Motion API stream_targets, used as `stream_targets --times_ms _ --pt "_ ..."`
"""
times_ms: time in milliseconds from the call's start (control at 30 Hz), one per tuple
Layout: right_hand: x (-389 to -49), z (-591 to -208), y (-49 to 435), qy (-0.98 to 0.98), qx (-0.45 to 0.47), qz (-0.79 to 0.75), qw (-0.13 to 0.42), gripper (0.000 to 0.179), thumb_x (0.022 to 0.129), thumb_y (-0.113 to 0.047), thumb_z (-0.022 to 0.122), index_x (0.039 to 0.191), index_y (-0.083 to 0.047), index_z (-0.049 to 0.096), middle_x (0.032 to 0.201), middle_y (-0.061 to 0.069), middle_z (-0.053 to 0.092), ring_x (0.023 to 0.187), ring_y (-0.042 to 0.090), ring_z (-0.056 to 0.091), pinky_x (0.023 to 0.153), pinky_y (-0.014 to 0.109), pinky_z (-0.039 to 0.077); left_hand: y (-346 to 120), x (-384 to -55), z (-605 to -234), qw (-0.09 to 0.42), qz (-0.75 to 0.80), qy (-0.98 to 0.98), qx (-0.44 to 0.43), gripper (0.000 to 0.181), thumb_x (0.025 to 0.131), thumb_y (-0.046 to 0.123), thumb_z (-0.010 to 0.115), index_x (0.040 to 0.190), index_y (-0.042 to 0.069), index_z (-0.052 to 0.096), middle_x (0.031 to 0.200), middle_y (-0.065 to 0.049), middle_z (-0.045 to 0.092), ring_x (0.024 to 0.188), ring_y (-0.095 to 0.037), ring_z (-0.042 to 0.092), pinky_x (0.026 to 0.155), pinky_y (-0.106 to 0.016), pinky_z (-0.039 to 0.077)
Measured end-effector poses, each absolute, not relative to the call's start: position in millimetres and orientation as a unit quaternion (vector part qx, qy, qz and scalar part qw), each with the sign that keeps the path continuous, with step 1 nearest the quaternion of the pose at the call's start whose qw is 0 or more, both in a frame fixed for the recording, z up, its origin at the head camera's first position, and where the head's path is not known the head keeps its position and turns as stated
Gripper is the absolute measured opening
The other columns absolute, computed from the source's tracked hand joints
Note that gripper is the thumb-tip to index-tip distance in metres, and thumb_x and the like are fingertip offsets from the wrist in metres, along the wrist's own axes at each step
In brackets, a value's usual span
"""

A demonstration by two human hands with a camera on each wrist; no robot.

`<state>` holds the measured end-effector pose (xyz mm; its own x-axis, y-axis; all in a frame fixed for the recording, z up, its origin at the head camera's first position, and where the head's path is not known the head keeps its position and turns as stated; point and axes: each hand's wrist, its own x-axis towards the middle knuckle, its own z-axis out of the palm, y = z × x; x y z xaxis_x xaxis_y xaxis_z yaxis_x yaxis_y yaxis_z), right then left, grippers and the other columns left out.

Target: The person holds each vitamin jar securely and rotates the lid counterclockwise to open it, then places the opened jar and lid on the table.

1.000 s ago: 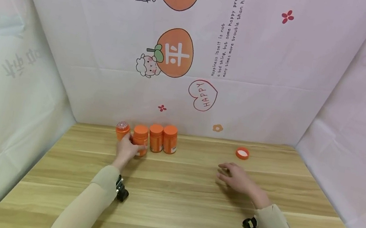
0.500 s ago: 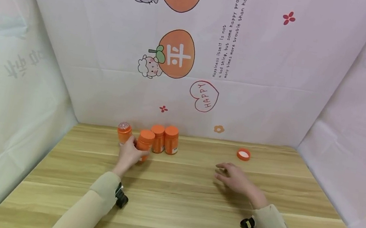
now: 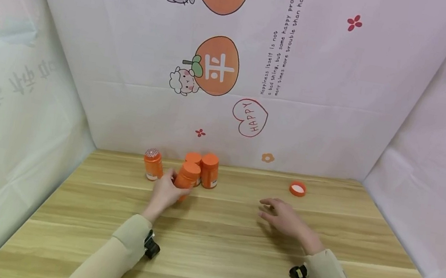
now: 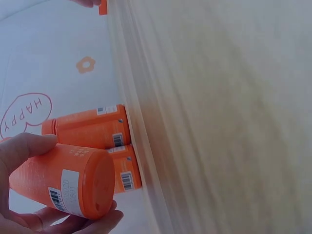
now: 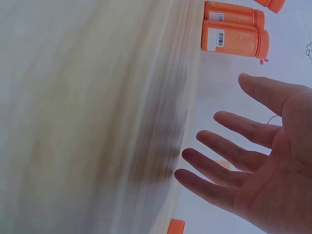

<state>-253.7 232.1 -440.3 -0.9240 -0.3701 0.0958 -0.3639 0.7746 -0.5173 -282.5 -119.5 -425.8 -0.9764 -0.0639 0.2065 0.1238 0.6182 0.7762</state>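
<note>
My left hand (image 3: 166, 194) grips an orange capped bottle (image 3: 186, 177) round its body, thumb on one side and fingers on the other. In the left wrist view the held bottle (image 4: 73, 183) is tilted, its base and a white barcode label showing. Just behind it stand two more capped orange bottles (image 3: 209, 171), one partly hidden. To the left of the hand, an uncapped orange bottle (image 3: 153, 166) shows a patterned silvery top. My right hand (image 3: 285, 218) hovers over the table with fingers spread, holding nothing. Beyond it an orange cap (image 3: 297, 188) lies with its white inside up.
The wooden table (image 3: 227, 255) meets a printed white cloth backdrop (image 3: 319, 100) just behind the bottles. White cloth sides close in the left and right.
My left hand has carried the capped bottle rightward and toward me, away from the uncapped one, and it now overlaps the other capped bottles. The right hand has drifted slightly left.
</note>
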Motion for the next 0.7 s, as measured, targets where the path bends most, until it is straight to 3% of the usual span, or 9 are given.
stream_targets --times_ms 300,500,700 --pt "-252.8 -438.3 226.6 0.937 -0.201 -0.286 0.011 0.044 0.094 -0.025 0.059 0.130 0.000 0.054 0.130 0.018 0.056 0.118 0.037 0.053 0.097 0.051 0.042 -107.7 -279.3 -428.3 0.105 -0.454 -0.884 -0.040 0.040 0.067 0.016 0.082 0.094 0.006 0.054 0.094 -0.011 0.063 0.086 -0.024 0.059 0.080 -0.041 0.048" --pt "-252.3 -437.9 223.9 0.935 -0.196 -0.293 0.019 0.045 0.095 -0.026 0.057 0.131 0.000 0.052 0.132 0.018 0.055 0.120 0.038 0.051 0.097 0.051 0.042 -98.8 -277.0 -430.0 0.090 -0.469 -0.877 -0.058 0.044 0.069 0.016 0.082 0.104 0.007 0.057 0.100 -0.010 0.065 0.092 -0.024 0.060 0.086 -0.044 0.047" --pt "-252.0 -437.9 221.9 0.936 -0.195 -0.294 0.015 0.045 0.095 -0.027 0.057 0.131 -0.001 0.053 0.132 0.017 0.055 0.120 0.037 0.052 0.097 0.051 0.043 -89.8 -271.5 -427.8 0.087 -0.458 -0.882 -0.068 0.039 0.067 0.016 0.082 0.097 0.008 0.057 0.096 -0.009 0.066 0.086 -0.023 0.060 0.079 -0.041 0.048"
